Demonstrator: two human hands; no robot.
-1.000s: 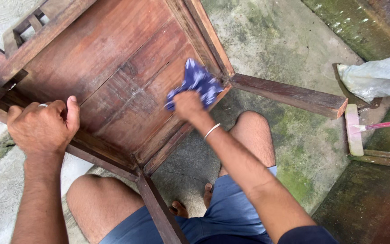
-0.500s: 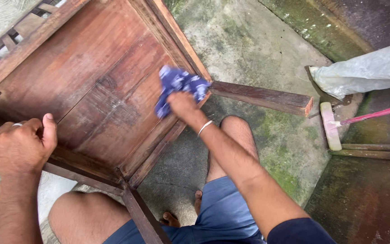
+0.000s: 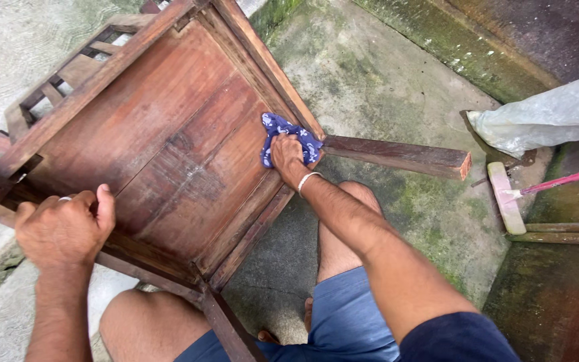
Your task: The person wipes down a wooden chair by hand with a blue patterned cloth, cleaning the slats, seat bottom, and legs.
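We see a wooden chair [image 3: 169, 141] tipped on its side on the concrete floor [image 3: 383, 80], the underside of its seat facing us. Our right hand [image 3: 288, 155] presses a blue patterned cloth [image 3: 283, 134] against the seat underside, in the corner just beside the rail where one chair leg [image 3: 397, 155] juts out to the right; the fingers are curled over the cloth, the grip closed on it. A pale bangle [image 3: 308, 179] sits on that wrist. Our left hand [image 3: 65, 228] is closed around the lower frame rail of the chair at the left edge, thumb raised against the wood, a ring visible on one finger. Our bare knees and blue shorts [image 3: 343, 315] show below the chair. At the right, well apart from both hands, lie a grey plastic sack [image 3: 551, 117] and a scrubbing brush [image 3: 507, 198] with a pink handle.
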